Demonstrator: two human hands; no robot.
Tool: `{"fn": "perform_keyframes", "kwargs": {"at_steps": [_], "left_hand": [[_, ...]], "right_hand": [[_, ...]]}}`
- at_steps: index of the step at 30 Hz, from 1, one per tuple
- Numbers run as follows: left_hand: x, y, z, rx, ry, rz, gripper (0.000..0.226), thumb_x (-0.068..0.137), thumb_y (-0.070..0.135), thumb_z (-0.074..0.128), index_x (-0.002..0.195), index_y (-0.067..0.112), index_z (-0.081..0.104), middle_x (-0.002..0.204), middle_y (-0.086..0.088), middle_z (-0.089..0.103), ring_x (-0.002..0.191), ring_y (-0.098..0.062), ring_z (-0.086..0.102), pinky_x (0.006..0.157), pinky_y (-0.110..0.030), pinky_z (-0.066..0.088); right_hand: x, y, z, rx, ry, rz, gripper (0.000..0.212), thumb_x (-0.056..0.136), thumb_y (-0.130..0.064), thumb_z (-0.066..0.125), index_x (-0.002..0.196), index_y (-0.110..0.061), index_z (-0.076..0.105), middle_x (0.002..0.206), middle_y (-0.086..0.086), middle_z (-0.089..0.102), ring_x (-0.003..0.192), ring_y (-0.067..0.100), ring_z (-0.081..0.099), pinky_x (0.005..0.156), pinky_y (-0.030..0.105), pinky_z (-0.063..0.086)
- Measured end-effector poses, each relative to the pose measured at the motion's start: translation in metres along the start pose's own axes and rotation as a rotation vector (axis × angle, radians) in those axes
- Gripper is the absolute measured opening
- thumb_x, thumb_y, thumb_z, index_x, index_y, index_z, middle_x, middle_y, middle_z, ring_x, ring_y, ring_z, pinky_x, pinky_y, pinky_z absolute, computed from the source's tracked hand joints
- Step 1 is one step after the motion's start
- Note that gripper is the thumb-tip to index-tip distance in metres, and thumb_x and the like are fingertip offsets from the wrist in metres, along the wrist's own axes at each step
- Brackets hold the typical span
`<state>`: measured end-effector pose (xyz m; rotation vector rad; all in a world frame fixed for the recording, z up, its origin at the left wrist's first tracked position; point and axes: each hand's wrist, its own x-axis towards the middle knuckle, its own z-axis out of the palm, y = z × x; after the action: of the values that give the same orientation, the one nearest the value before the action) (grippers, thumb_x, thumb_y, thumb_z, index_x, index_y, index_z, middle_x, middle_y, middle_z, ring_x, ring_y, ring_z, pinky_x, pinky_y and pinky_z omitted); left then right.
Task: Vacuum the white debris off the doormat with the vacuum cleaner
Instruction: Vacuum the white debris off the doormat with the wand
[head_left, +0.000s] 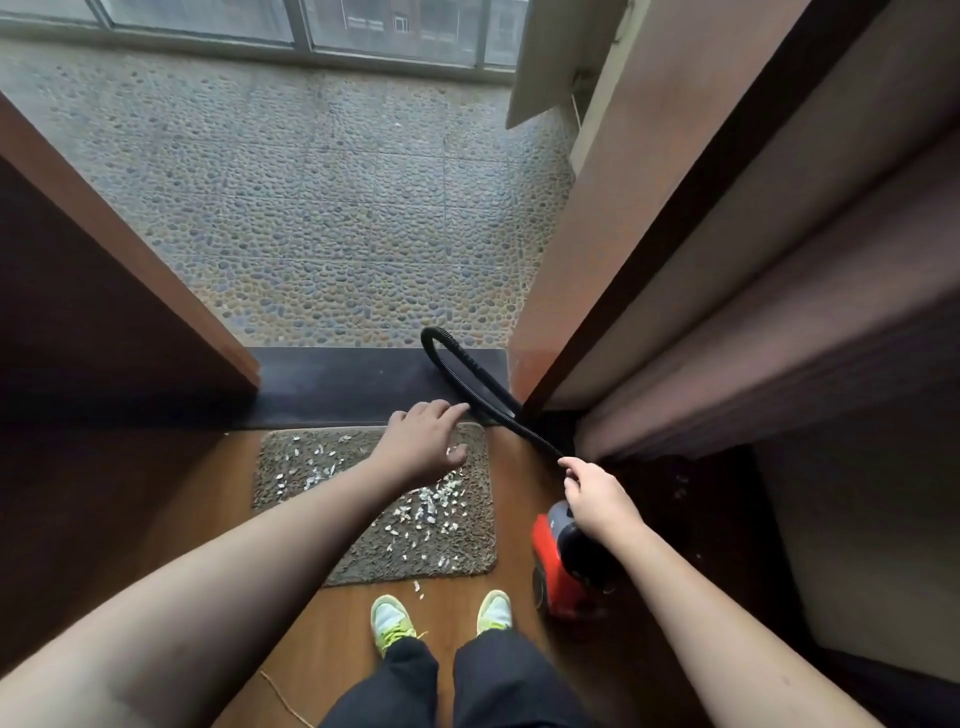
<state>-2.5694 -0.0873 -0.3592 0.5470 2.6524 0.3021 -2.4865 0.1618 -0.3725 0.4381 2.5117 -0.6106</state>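
While the left hand (423, 439) reaches to mid-frame with fingers loosely spread above the doormat (311, 540), the right hand (597, 496) pinches the black hose (483, 384). White debris (431, 506) dots the mat; the arm covers some. Lower right, the red vacuum cleaner (553, 577) sits partly behind the right wrist, beside 2 green shoes (392, 621).

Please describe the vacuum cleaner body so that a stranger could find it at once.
Start at the grey doormat strewn with white debris before the doorway. Just to its right, on the wooden floor, stands the vacuum cleaner, under the right hand. It is the only bright red thing there.
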Motion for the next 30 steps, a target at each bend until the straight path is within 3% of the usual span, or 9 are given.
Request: {"fn": "perform_keyframes", "kwargs": {"at_steps": [7, 13, 16, 18, 23, 30], "left_hand": [[0.054, 0.012, 0.025, 0.128, 0.025, 0.099, 0.066, 0.093, 0.045, 0.047, 0.153, 0.025, 0.026, 0.148, 0.002, 0.040, 0.137, -0.020, 0.035, 0.109, -0.043, 0.032], [0.130, 0.007, 0.073, 0.247, 0.065, 0.128, 0.069, 0.076, 0.042, 0.070, 0.138, 0.017, 0.053, 0.129, -0.007, 0.059, 0.121, -0.030, 0.053, 0.100, -0.055, 0.044], [0.173, 0.001, 0.105, 0.264, 0.067, 0.106, 0.071, 0.074, 0.041, 0.073, 0.137, 0.015, 0.054, 0.130, -0.010, 0.058, 0.123, -0.034, 0.052, 0.100, -0.058, 0.043], [0.200, -0.005, 0.127, 0.272, 0.045, 0.079, 0.070, 0.079, 0.042, 0.069, 0.141, 0.015, 0.050, 0.135, -0.011, 0.056, 0.129, -0.034, 0.048, 0.105, -0.058, 0.039], [0.253, -0.026, 0.175, 0.300, -0.023, 0.027, 0.069, 0.096, 0.043, 0.044, 0.155, 0.020, 0.019, 0.156, -0.002, 0.028, 0.148, -0.026, 0.016, 0.117, -0.059, 0.005], [0.315, -0.048, 0.241, 0.309, -0.072, 0.008, 0.068, 0.099, 0.042, 0.038, 0.156, 0.020, 0.011, 0.160, -0.002, 0.019, 0.150, -0.026, 0.008, 0.119, -0.058, 0.003]], "right_hand": [[0.061, 0.016, -0.004, -0.041, 0.037, 0.000, 0.047, 0.102, -0.023, 0.041, 0.149, -0.024, 0.040, 0.146, 0.005, 0.048, 0.131, 0.025, 0.047, 0.107, 0.038, 0.040], [0.159, 0.037, 0.023, -0.214, 0.070, -0.089, 0.049, 0.102, -0.028, 0.040, 0.151, -0.023, 0.035, 0.146, 0.000, 0.046, 0.130, 0.024, 0.045, 0.105, 0.038, 0.039], [0.211, 0.053, 0.044, -0.286, 0.074, -0.136, 0.051, 0.102, -0.030, 0.040, 0.152, -0.023, 0.033, 0.146, -0.003, 0.045, 0.131, 0.022, 0.044, 0.105, 0.037, 0.038], [0.242, 0.063, 0.062, -0.292, 0.061, -0.154, 0.051, 0.102, -0.030, 0.040, 0.152, -0.023, 0.033, 0.146, -0.002, 0.045, 0.131, 0.022, 0.044, 0.105, 0.036, 0.037], [0.304, 0.092, 0.114, -0.314, -0.013, -0.168, 0.050, 0.102, -0.030, 0.040, 0.151, -0.023, 0.034, 0.144, -0.001, 0.047, 0.130, 0.023, 0.045, 0.104, 0.037, 0.039], [0.393, 0.112, 0.171, -0.253, -0.054, -0.171, 0.047, 0.103, -0.023, 0.040, 0.149, -0.019, 0.036, 0.141, 0.004, 0.048, 0.128, 0.027, 0.046, 0.103, 0.040, 0.041]]}}
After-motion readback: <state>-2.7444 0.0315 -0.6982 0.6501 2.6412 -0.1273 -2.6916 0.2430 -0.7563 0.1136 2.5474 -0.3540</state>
